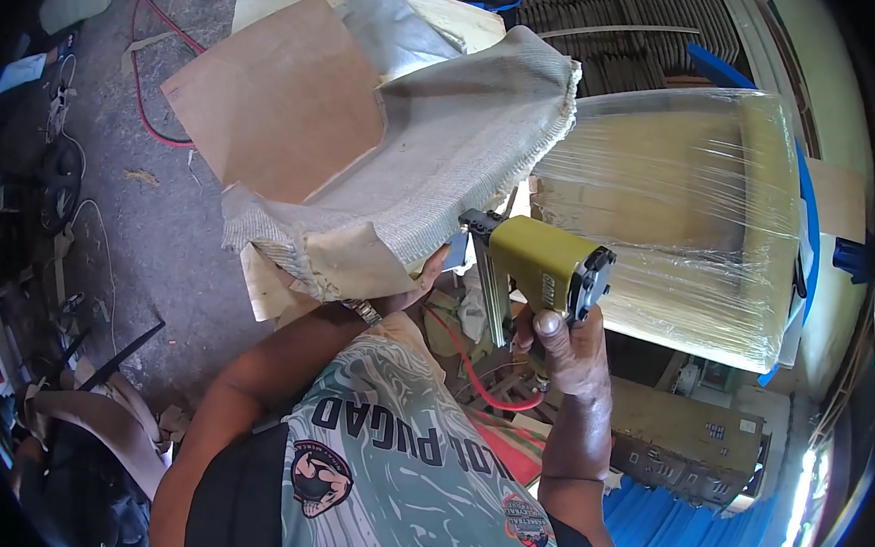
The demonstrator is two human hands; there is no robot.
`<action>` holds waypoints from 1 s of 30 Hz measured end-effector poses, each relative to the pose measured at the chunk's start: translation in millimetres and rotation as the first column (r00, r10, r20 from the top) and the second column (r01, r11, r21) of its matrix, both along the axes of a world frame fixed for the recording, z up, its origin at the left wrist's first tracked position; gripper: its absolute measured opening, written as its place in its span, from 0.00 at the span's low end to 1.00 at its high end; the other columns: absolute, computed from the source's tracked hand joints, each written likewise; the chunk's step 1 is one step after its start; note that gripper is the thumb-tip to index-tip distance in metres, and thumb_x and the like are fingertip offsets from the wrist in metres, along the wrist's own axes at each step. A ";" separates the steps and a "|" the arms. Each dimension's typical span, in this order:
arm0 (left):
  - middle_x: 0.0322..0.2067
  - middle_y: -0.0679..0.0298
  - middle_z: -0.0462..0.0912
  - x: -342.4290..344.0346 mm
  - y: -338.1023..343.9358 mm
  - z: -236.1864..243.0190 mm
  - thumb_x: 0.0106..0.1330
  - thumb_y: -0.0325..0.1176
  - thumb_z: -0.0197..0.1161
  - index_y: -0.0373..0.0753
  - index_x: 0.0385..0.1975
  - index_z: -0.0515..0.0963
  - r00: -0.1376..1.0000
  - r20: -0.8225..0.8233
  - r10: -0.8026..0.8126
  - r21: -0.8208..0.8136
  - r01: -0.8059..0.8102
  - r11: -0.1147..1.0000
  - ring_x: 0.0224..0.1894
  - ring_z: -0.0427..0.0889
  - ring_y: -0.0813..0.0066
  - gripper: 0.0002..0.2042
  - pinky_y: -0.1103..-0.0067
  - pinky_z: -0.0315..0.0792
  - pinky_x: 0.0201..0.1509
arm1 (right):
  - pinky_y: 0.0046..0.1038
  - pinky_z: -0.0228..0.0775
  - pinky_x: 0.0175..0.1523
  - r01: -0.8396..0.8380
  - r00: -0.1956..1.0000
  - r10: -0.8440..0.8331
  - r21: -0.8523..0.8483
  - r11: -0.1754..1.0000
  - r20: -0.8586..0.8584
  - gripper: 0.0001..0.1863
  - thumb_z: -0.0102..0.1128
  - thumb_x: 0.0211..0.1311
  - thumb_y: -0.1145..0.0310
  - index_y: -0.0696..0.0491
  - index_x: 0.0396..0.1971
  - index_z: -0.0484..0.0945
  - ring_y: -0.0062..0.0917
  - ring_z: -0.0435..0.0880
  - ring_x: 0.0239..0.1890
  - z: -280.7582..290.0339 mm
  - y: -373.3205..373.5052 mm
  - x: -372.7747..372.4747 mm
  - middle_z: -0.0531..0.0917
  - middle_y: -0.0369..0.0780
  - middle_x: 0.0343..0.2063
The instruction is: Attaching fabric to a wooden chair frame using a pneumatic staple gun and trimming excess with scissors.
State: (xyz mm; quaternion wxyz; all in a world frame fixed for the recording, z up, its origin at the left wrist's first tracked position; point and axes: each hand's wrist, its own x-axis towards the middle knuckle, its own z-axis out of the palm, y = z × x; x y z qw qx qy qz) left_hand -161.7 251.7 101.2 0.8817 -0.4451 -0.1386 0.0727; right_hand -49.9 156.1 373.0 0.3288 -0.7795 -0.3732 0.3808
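In my right hand (578, 352) is an olive-green pneumatic staple gun (543, 260), my fingers closed round its handle. Its dark nose rests at or very near the edge of a grey woven fabric (477, 116), which drapes over a curved panel. My left hand (418, 290), with a watch at the wrist, grips the near edge of that fabric; some of its fingers are hidden under it. A brown flat board (278, 103) lies on the fabric, and a beige flap (353, 258) folds over its near left corner.
A red air hose (481, 381) hangs below the staple gun. To the right stands a plastic-wrapped yellowish padded piece (661, 217). An olive metal box (688, 444) is below it. Another red hose (140, 85) and cords cross the concrete floor (160, 226).
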 end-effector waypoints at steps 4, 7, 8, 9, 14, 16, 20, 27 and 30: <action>0.45 0.60 0.75 13.0 -0.9 -17.0 0.82 0.40 0.48 0.37 0.57 0.69 0.980 0.044 0.192 0.211 -0.197 0.958 0.45 0.76 0.72 0.15 0.77 0.77 0.50 | 0.26 0.73 0.34 -0.067 0.998 0.066 0.043 0.997 0.016 0.43 0.70 0.61 0.35 0.61 0.57 0.74 0.21 0.80 0.27 0.8 -0.7 -7.7 0.81 0.37 0.26; 0.47 0.58 0.77 22.1 -5.9 -26.5 0.80 0.37 0.51 0.36 0.60 0.69 0.889 0.211 0.407 0.366 -0.458 0.810 0.48 0.78 0.69 0.16 0.75 0.78 0.52 | 0.26 0.73 0.34 -0.072 0.997 0.074 0.087 0.994 -0.016 0.43 0.70 0.61 0.36 0.61 0.59 0.74 0.21 0.80 0.28 -8.3 -6.5 -14.4 0.82 0.38 0.27; 0.47 0.57 0.78 20.7 -8.4 -26.3 0.80 0.38 0.52 0.36 0.60 0.70 0.844 0.087 0.529 0.567 -0.478 0.671 0.49 0.79 0.66 0.16 0.71 0.77 0.54 | 0.26 0.73 0.34 -0.062 0.997 0.065 0.084 0.994 -0.029 0.43 0.70 0.62 0.36 0.61 0.59 0.74 0.21 0.80 0.28 -9.9 -10.4 -14.9 0.82 0.38 0.27; 0.48 0.56 0.79 19.2 -10.0 -23.4 0.80 0.39 0.52 0.37 0.59 0.72 0.722 -0.067 0.689 0.843 -0.329 0.427 0.51 0.80 0.62 0.16 0.67 0.77 0.57 | 0.26 0.73 0.34 -0.051 0.998 0.055 0.082 0.995 -0.043 0.43 0.70 0.62 0.36 0.61 0.58 0.74 0.21 0.80 0.28 -11.9 -15.1 -13.9 0.82 0.38 0.27; 0.46 0.56 0.82 -14.1 -5.6 31.7 0.78 0.44 0.56 0.40 0.55 0.77 0.423 0.086 0.902 0.570 0.722 -0.393 0.51 0.82 0.58 0.16 0.60 0.74 0.60 | 0.25 0.73 0.33 0.021 0.997 -0.015 0.087 0.996 -0.073 0.37 0.67 0.65 0.36 0.60 0.49 0.77 0.21 0.80 0.27 -26.7 -47.4 26.0 0.81 0.37 0.24; 0.47 0.57 0.83 -33.0 -3.0 70.7 0.76 0.45 0.60 0.41 0.55 0.78 0.581 0.114 0.806 0.498 0.668 -0.552 0.51 0.83 0.59 0.17 0.63 0.76 0.59 | 0.23 0.72 0.33 0.089 0.994 -0.086 0.032 0.996 -0.063 0.33 0.66 0.67 0.37 0.58 0.42 0.78 0.20 0.79 0.27 -54.7 -60.5 56.3 0.81 0.35 0.24; 0.51 0.57 0.85 -81.6 8.3 158.3 0.68 0.46 0.68 0.43 0.58 0.78 0.846 0.405 0.346 0.063 0.352 -0.934 0.56 0.83 0.62 0.22 0.66 0.75 0.62 | 0.31 0.71 0.34 0.131 0.991 -0.134 -0.149 0.980 -0.012 0.16 0.62 0.73 0.60 0.58 0.47 0.77 0.21 0.79 0.28 -181.1 -75.1 124.2 0.80 0.36 0.27; 0.55 0.56 0.80 -91.5 52.3 251.5 0.52 0.42 0.81 0.41 0.60 0.76 0.500 0.477 0.723 -0.461 0.842 -0.280 0.61 0.76 0.54 0.34 0.62 0.71 0.65 | 0.42 0.71 0.62 0.011 0.952 0.056 -0.216 0.976 0.300 0.39 0.66 0.65 0.68 0.58 0.72 0.57 0.48 0.79 0.57 -444.7 -57.2 181.2 0.79 0.57 0.53; 0.48 0.57 0.81 -88.5 39.9 251.9 0.47 0.39 0.82 0.41 0.60 0.77 0.478 0.300 0.826 -0.589 0.774 -0.234 0.54 0.78 0.53 0.36 0.60 0.73 0.59 | 0.46 0.65 0.71 0.079 0.947 0.008 -0.257 0.963 0.322 0.51 0.68 0.63 0.65 0.57 0.79 0.44 0.55 0.74 0.68 -509.6 -37.7 186.1 0.74 0.62 0.64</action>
